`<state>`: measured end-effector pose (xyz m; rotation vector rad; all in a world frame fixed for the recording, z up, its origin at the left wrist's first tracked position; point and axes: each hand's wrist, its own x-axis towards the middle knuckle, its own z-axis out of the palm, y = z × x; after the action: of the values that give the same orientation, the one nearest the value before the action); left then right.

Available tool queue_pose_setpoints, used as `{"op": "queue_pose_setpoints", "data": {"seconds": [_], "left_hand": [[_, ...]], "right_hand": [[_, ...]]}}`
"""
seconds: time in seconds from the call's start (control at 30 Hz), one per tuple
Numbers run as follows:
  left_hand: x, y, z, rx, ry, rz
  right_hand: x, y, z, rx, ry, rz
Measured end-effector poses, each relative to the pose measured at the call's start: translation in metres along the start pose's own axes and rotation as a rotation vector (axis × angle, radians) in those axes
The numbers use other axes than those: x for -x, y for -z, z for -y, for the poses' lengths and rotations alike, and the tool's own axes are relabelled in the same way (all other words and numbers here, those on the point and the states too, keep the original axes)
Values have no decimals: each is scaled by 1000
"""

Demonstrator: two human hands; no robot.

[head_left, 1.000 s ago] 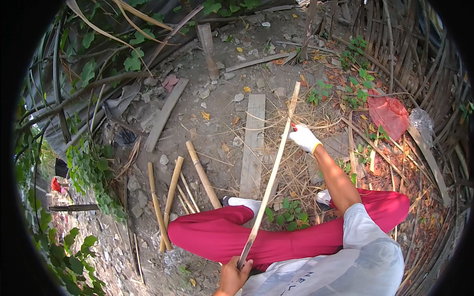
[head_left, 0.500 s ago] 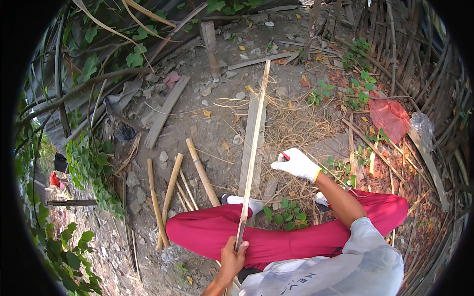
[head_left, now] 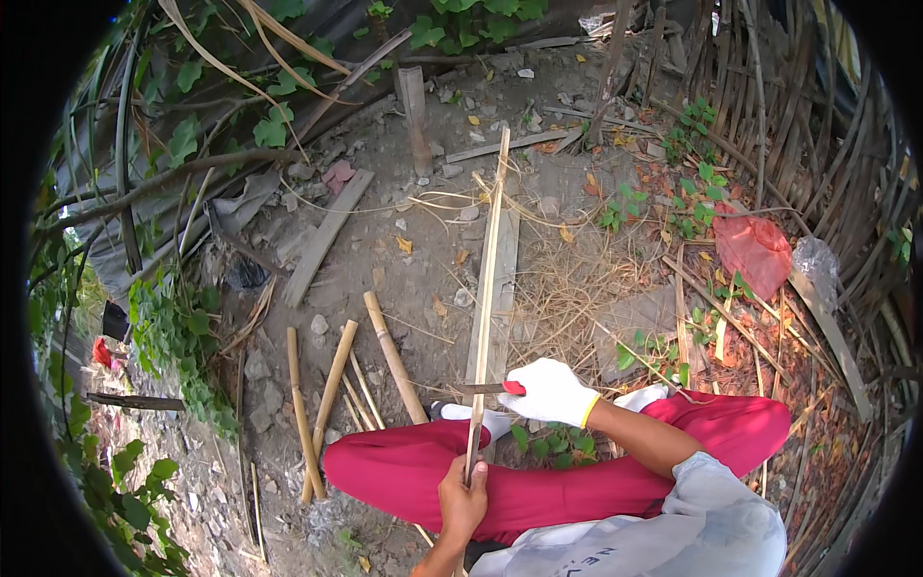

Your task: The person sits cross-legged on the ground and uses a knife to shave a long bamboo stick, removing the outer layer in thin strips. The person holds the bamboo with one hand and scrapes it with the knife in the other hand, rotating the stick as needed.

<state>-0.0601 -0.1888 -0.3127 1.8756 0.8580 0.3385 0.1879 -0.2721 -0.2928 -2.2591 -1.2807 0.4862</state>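
Note:
A long, pale split bamboo strip runs away from me over the ground, its near end by my red trousers. My bare left hand is closed around that near end, thumb on top. My right hand, in a white glove with a yellow cuff edge, grips a knife by its red handle. The dark blade lies crosswise at the strip, a little beyond my left hand. Under the strip's middle stretch a grey plank rests on the soil. Curled thin shavings hang about the strip's far part.
Several round bamboo pieces lie to the left of my knee. Another grey board is farther left. A red plastic bag lies at the right, before a woven stick fence. A short post stands at the back.
My right hand has come nearer and slightly left, bringing the knife blade to the strip. The strip's far end has shifted slightly left. My left hand keeps its grip.

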Motion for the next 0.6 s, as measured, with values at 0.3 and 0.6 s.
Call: {"op": "queue_pose_setpoints", "data": {"seconds": [0.3, 0.6], "left_hand": [[4, -10, -9, -155, -40, -7], [5, -23, -15, -130, -64, -96]], "right_hand": [[1, -21, 8, 176, 16, 29], [4, -24, 5, 206, -32, 24]]}}
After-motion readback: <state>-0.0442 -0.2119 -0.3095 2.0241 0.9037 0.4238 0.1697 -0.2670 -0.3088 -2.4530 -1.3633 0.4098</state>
